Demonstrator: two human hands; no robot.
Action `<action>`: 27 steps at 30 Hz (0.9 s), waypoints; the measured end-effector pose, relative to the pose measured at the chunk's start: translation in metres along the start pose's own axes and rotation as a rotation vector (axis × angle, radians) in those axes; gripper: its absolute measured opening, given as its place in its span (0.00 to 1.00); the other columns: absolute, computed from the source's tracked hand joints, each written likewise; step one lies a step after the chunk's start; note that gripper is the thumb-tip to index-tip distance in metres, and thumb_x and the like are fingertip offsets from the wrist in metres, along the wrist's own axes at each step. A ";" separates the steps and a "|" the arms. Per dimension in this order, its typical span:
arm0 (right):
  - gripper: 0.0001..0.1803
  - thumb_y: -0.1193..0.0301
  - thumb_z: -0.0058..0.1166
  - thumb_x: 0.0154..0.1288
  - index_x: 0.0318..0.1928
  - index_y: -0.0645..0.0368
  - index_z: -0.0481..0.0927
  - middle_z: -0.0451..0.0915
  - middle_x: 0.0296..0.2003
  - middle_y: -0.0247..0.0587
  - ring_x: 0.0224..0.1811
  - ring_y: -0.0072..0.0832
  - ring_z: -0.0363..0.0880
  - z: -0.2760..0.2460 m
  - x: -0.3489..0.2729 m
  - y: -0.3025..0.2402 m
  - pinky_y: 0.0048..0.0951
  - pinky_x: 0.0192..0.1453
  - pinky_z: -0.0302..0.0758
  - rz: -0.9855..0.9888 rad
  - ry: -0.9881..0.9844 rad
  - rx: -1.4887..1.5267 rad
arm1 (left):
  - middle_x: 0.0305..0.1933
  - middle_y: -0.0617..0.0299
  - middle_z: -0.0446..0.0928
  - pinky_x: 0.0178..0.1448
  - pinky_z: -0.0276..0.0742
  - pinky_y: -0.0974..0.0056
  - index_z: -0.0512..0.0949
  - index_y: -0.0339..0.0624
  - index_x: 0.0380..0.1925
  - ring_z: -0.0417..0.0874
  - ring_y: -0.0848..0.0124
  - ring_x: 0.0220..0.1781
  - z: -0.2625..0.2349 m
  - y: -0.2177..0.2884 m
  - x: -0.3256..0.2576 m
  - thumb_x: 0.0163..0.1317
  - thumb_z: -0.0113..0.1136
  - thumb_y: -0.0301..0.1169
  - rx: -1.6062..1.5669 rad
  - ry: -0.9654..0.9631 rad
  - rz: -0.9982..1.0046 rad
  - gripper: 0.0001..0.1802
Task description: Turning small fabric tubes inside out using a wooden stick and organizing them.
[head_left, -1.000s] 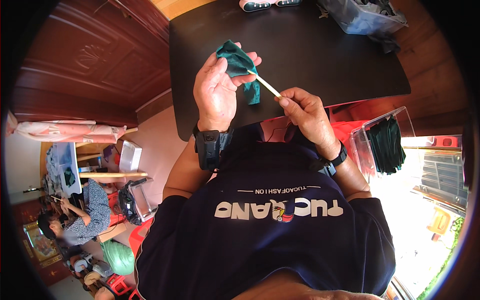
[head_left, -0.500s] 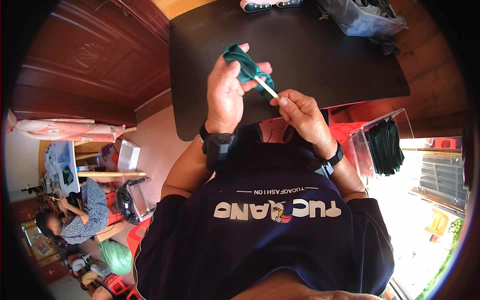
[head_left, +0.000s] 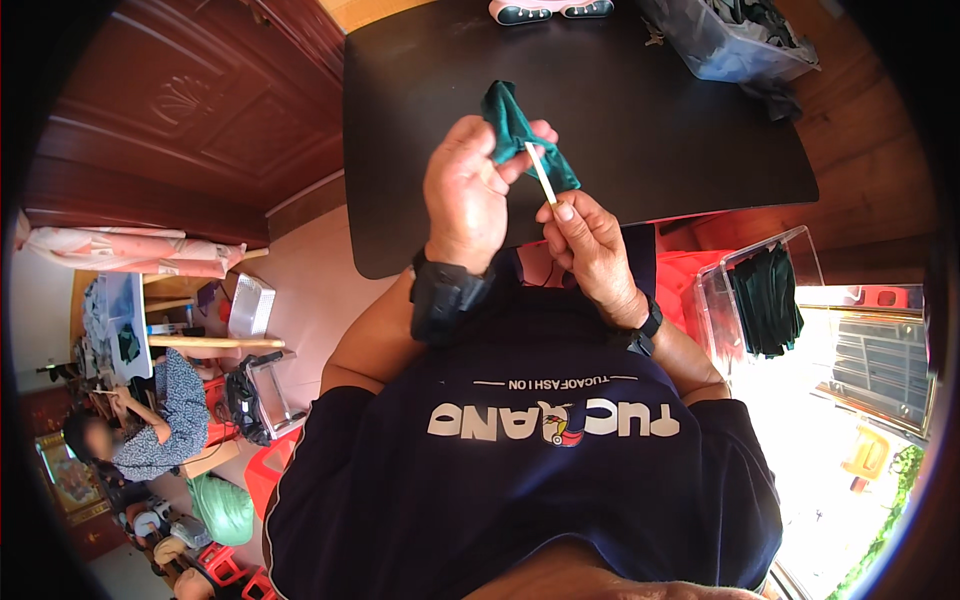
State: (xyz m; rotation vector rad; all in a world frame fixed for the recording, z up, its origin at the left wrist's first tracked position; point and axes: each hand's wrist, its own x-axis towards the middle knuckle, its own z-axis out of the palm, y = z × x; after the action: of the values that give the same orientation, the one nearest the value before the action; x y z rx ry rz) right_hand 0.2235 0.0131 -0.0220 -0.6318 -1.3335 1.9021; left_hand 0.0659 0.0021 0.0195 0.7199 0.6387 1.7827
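Observation:
My left hand (head_left: 468, 190) grips a small piece of dark green fabric (head_left: 508, 122) above the near edge of a black table (head_left: 640, 110). My right hand (head_left: 588, 240) pinches a thin pale stick (head_left: 540, 172) whose far end pokes into the green fabric. Both hands are close together, almost touching, right in front of my chest. A dark band sits on each wrist.
A clear plastic box (head_left: 735, 300) with dark green fabric pieces (head_left: 765, 300) hangs at my right. A grey bag (head_left: 735, 40) lies at the table's far right corner. Another person (head_left: 150, 420) sits at the lower left among clutter. Dark wooden panelling (head_left: 190, 130) fills the left.
Both hands have shifted slightly to the right and the left hand has turned the green fabric, which now stands higher between its fingers. The stick stays in the right hand.

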 end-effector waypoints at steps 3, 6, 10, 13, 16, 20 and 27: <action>0.15 0.62 0.41 0.75 0.38 0.61 0.75 0.64 0.18 0.25 0.16 0.10 0.59 0.001 0.002 -0.001 0.14 0.18 0.57 0.060 0.017 0.045 | 0.47 0.40 0.78 0.59 0.71 0.53 0.71 0.36 0.43 0.78 0.49 0.53 0.010 -0.006 -0.006 0.69 0.42 0.37 0.127 0.004 0.007 0.15; 0.16 0.61 0.42 0.74 0.38 0.61 0.75 0.64 0.19 0.24 0.18 0.10 0.57 -0.003 0.003 -0.008 0.14 0.21 0.56 0.022 -0.035 0.104 | 0.50 0.40 0.76 0.57 0.74 0.51 0.67 0.40 0.51 0.77 0.48 0.55 0.007 0.002 -0.001 0.69 0.41 0.41 0.083 -0.029 -0.036 0.19; 0.16 0.61 0.43 0.74 0.39 0.61 0.76 0.65 0.19 0.25 0.21 0.11 0.58 -0.009 0.000 -0.015 0.14 0.24 0.57 0.012 -0.032 -0.138 | 0.59 0.37 0.68 0.48 0.83 0.56 0.67 0.35 0.53 0.75 0.44 0.58 -0.003 0.023 0.012 0.65 0.40 0.34 0.162 -0.064 -0.044 0.20; 0.15 0.62 0.44 0.74 0.39 0.62 0.77 0.66 0.20 0.25 0.22 0.12 0.61 -0.010 -0.001 -0.011 0.16 0.25 0.61 -0.031 -0.003 -0.238 | 0.60 0.36 0.67 0.43 0.85 0.61 0.69 0.33 0.52 0.72 0.44 0.60 -0.009 0.033 0.013 0.65 0.40 0.32 0.101 -0.116 -0.065 0.19; 0.14 0.64 0.47 0.72 0.38 0.63 0.77 0.67 0.20 0.25 0.22 0.12 0.63 -0.011 -0.001 -0.009 0.17 0.26 0.63 -0.064 0.035 -0.342 | 0.59 0.36 0.68 0.39 0.86 0.63 0.67 0.33 0.54 0.71 0.43 0.61 -0.007 0.036 0.011 0.64 0.41 0.31 0.117 -0.142 -0.068 0.20; 0.12 0.66 0.47 0.72 0.40 0.63 0.77 0.68 0.20 0.23 0.22 0.09 0.63 -0.012 -0.001 -0.007 0.13 0.25 0.61 -0.113 0.057 -0.446 | 0.55 0.38 0.72 0.38 0.85 0.64 0.67 0.34 0.55 0.74 0.45 0.58 0.003 0.028 0.008 0.64 0.42 0.32 0.129 -0.055 0.004 0.21; 0.11 0.68 0.50 0.71 0.38 0.63 0.77 0.69 0.20 0.24 0.22 0.10 0.62 -0.009 -0.003 -0.013 0.16 0.25 0.62 -0.141 0.117 -0.450 | 0.45 0.41 0.78 0.50 0.80 0.54 0.68 0.31 0.54 0.82 0.49 0.47 -0.007 0.022 0.008 0.69 0.36 0.46 0.406 -0.132 -0.061 0.28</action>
State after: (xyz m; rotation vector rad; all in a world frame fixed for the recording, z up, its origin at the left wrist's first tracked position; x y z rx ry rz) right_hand 0.2359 0.0187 -0.0126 -0.8297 -1.6956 1.4370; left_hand 0.0451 0.0029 0.0321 1.0711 0.9349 1.5494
